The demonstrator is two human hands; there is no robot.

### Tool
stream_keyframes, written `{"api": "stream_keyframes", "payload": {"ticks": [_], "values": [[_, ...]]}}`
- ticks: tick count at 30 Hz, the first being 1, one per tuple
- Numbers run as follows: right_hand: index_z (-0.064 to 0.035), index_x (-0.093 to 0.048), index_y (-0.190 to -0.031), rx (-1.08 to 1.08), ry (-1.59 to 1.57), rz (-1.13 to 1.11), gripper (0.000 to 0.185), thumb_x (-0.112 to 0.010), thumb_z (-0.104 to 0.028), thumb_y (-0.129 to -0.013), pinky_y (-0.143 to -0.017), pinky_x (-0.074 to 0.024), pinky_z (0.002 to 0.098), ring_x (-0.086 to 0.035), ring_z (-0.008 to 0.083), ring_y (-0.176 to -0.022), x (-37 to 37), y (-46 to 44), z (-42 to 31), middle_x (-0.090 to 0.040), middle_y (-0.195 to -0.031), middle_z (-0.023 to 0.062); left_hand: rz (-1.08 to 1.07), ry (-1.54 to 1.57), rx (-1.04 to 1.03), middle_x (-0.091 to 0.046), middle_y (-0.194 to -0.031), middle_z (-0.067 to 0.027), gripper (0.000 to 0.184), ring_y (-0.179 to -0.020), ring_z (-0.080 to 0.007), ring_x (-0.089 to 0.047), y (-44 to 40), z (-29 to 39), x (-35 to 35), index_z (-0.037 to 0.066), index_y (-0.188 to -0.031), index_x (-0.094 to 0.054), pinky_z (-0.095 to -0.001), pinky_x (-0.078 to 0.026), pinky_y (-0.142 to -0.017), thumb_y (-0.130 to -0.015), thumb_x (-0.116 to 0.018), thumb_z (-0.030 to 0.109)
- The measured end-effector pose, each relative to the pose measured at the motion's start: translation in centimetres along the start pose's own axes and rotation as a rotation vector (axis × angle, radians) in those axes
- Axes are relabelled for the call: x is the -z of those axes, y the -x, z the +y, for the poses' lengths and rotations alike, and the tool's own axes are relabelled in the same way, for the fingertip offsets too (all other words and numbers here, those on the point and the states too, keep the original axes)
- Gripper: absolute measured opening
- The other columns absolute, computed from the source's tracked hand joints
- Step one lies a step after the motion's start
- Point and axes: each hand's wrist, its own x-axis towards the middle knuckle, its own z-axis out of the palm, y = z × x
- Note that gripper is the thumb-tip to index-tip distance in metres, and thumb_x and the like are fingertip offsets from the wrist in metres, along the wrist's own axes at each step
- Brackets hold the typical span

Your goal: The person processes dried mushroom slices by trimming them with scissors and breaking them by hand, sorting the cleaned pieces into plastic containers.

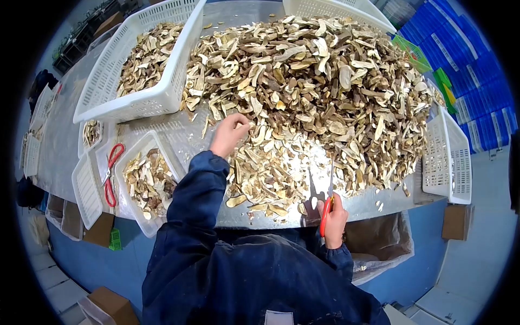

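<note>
Head view: a scissors [326,210] could maybe cut the left hand [230,134] if the hand comes near the bare blades, and loose slices [271,176] may fall from the counter [392,201] if a sleeve pushes them. The right hand [336,219] is closed around the red handles, blades pointing forward among slices. Left fingers are curled above the pile's left border; whether they pinch a slice, I cannot tell.

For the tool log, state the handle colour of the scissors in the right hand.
The handle is red; head view shows it.
</note>
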Motion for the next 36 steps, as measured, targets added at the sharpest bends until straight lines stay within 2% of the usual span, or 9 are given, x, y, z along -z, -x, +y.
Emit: {"api": "stream_keyframes", "payload": {"ticks": [3, 8, 16, 20, 23, 26, 29, 32, 36], "values": [[-0.0011, -0.056, -0.108, 0.035, 0.005, -0.001, 0.036, -0.072, -0.016, -0.080, -0.050, -0.0405, 0.0327, -0.050, 0.0192, -0.050, 0.3, -0.3, -0.9, -0.056, -0.060, 0.0121, 0.049, 0.340, 0.261, -0.059, -0.080, -0.0024, 0.012, -0.070, -0.0103, -0.052, 1.4, 1.0, 0.8, 0.002, -0.084, -0.056, -0.0255, -0.044, -0.065, -0.082, -0.059, 0.013], [-0.0008, -0.056, -0.110, 0.049, -0.036, -0.022, 0.039, -0.072, -0.015, -0.078, -0.055, -0.0460, 0.0341, -0.063, 0.0259, -0.060, -0.3, 0.0, -0.4, -0.064, -0.071, 0.0168, 0.172, -0.209, -0.086, -0.066, -0.093, -0.0132, 0.024, -0.090, -0.0292, -0.063, 0.8, -0.3, 0.1, 0.004, -0.102, -0.064, -0.0362, -0.048, -0.078, -0.081, -0.063, 0.016], [-0.0005, -0.056, -0.110, -0.047, -0.065, -0.035, 0.040, -0.073, -0.016, -0.077, -0.057, -0.0476, 0.0356, -0.065, 0.0297, -0.063, -0.6, 0.2, 0.3, -0.064, -0.072, 0.0170, -0.040, -0.642, -0.208, -0.063, -0.090, -0.0132, 0.029, -0.082, -0.0283, -0.063, -0.3, -1.0, -0.5, 0.006, -0.105, -0.063, -0.0356, -0.050, -0.071, -0.079, -0.067, 0.017], [-0.0012, -0.054, -0.117, -0.109, -0.075, -0.133, 0.040, -0.068, -0.015, -0.082, -0.073, -0.0484, 0.0334, -0.064, 0.0282, -0.085, -0.4, 0.5, 0.0, -0.064, -0.095, 0.0171, -0.023, 0.464, 0.273, -0.053, -0.083, 0.0000, 0.019, -0.063, -0.0078, -0.047, 0.6, 0.5, 1.7, 0.010, -0.103, -0.061, -0.0198, -0.040, -0.051, -0.085, -0.063, 0.015], [-0.0024, -0.050, -0.125, -0.005, -0.072, -0.135, 0.040, -0.060, -0.013, -0.088, -0.091, -0.0437, 0.0326, -0.055, 0.0263, -0.108, -1.2, 1.4, 1.6, -0.057, -0.117, 0.0156, -0.183, 1.580, 0.253, -0.053, -0.085, -0.0017, 0.016, -0.059, -0.0093, -0.043, 0.7, -2.9, 4.5, 0.009, -0.101, -0.059, -0.0196, -0.039, -0.050, -0.086, -0.062, 0.014], [-0.0031, -0.046, -0.129, 0.012, 0.022, -0.195, 0.040, -0.055, -0.012, -0.091, -0.099, -0.0388, 0.0334, -0.047, 0.0251, -0.118, -0.8, 1.3, 1.3, -0.050, -0.127, 0.0139, 0.024, 1.816, 0.355, -0.052, -0.084, -0.0017, 0.014, -0.062, -0.0096, -0.045, 0.9, -1.9, 4.6, 0.009, -0.101, -0.058, -0.0198, -0.039, -0.050, -0.088, -0.059, 0.014], [-0.0026, -0.048, -0.127, -0.007, -0.065, -0.154, 0.040, -0.057, -0.012, -0.090, -0.098, -0.0398, 0.0345, -0.049, 0.0254, -0.116, -0.2, 0.8, 0.1, -0.052, -0.125, 0.0141, 0.293, 1.747, 0.465, -0.054, -0.085, -0.0020, 0.015, -0.067, -0.0103, -0.050, 0.8, 1.8, 3.6, 0.010, -0.102, -0.058, -0.0192, -0.040, -0.052, -0.088, -0.059, 0.016], [-0.0016, -0.052, -0.122, 0.015, -0.040, -0.095, 0.037, -0.060, -0.011, -0.087, -0.094, -0.0427, 0.0357, -0.053, 0.0274, -0.110, 0.2, 0.6, -0.6, -0.056, -0.119, 0.0144, 0.229, 1.706, 0.485, -0.057, -0.090, -0.0026, 0.016, -0.074, -0.0135, -0.056, -0.5, -1.7, 3.7, 0.010, -0.101, -0.058, -0.0214, -0.045, -0.055, -0.088, -0.060, 0.019], [-0.0033, -0.060, -0.110, 0.073, 0.024, 0.016, 0.031, -0.063, -0.019, -0.083, -0.086, -0.0467, 0.0412, -0.058, 0.0341, -0.099, 1.3, -0.4, -2.6, -0.061, -0.106, 0.0168, 0.004, 0.654, 0.312, -0.063, -0.087, -0.0066, 0.016, -0.073, -0.0159, -0.060, -1.0, -2.6, 4.8, 0.008, -0.095, -0.064, -0.0286, -0.050, -0.060, -0.084, -0.062, 0.020]]}}
